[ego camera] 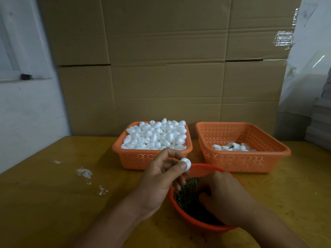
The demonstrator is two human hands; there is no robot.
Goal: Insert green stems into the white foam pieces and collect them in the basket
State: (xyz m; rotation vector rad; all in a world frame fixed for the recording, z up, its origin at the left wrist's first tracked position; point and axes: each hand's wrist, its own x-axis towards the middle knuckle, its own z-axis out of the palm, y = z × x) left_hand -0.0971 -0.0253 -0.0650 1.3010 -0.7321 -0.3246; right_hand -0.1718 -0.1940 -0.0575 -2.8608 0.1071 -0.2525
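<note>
White foam piece (pixel 185 164) pinched in left hand (pixel 161 178), just above the round stem bowl (pixel 180 214) rim. Right hand (pixel 223 197) digs in the green stems (pixel 186 194); grip contents hidden. Risks: grabbing several stems, crushing foam, off-centre insertion. Collection basket (pixel 274 149) behind bowl, nearly empty.
</note>
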